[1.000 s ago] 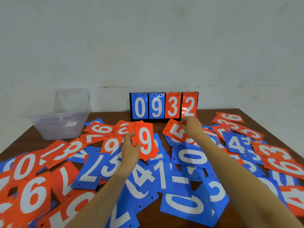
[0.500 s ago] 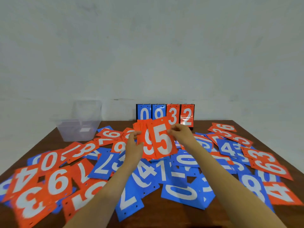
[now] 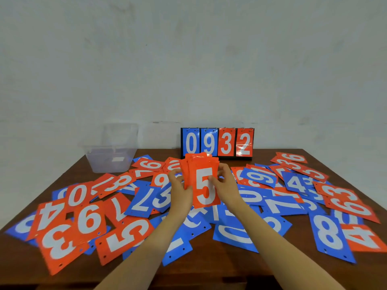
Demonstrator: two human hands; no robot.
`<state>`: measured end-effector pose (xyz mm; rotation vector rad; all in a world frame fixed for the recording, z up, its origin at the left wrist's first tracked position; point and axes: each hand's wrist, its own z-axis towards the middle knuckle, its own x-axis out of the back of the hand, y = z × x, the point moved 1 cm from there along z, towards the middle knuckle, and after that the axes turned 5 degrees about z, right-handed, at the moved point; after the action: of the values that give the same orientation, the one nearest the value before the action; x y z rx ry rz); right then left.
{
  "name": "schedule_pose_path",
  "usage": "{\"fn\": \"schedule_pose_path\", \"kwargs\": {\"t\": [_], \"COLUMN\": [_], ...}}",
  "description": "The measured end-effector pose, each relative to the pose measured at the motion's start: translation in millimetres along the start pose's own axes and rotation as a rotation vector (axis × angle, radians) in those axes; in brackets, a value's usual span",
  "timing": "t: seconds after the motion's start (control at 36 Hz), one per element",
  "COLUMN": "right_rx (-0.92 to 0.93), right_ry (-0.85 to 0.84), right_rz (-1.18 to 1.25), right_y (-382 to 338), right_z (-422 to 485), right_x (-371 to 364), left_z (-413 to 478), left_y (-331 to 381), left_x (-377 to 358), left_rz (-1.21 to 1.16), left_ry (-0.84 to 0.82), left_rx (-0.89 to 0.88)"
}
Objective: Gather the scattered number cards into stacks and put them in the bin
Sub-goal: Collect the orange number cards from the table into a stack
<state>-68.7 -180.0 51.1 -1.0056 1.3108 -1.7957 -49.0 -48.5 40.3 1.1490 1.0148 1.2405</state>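
Note:
A stack of orange number cards (image 3: 204,181) with a white 5 on its front stands upright above the table's middle. My left hand (image 3: 180,190) grips the stack's left edge. My right hand (image 3: 227,185) holds its right edge, thumb on the front card. Many loose orange and blue number cards (image 3: 88,220) lie scattered and overlapping across the brown table (image 3: 209,266). A clear plastic bin (image 3: 111,152) stands at the table's back left corner, well away from both hands; I cannot tell what is inside it.
A black flip scoreboard (image 3: 217,143) showing 0 9 3 2 stands against the wall behind the stack. A white wall runs along the table's far edge. Bare wood shows only along the front edge.
My right hand lifted the orange 5 card off the table and laid it on the front of the stack, covering the 9. Both hands now hold the stack.

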Motion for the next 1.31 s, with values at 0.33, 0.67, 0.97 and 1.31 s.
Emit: {"fn": "schedule_pose_path", "kwargs": {"t": [0.33,0.67,0.97,1.31], "right_rx": [0.085,0.128,0.069,-0.001], "right_ry": [-0.041,-0.084,0.028,-0.03], "right_rz": [-0.114,-0.342,-0.218,-0.205], "right_y": [8.9,25.5,33.6,45.1], "right_z": [-5.4,-11.6,-17.6,0.0], "right_x": [-2.2,3.5,-0.3,-0.3], "left_z": [3.9,-12.9,-20.4,9.7], "left_y": [-8.8,-22.3,-30.4,-32.5], "left_x": [-8.5,-18.9,-30.2,-20.4], "left_rz": [0.345,0.451,0.496,0.473], "left_ry": [-0.08,-0.22,-0.201,-0.129], "left_rx": [-0.063,0.017,0.008,0.032]}}
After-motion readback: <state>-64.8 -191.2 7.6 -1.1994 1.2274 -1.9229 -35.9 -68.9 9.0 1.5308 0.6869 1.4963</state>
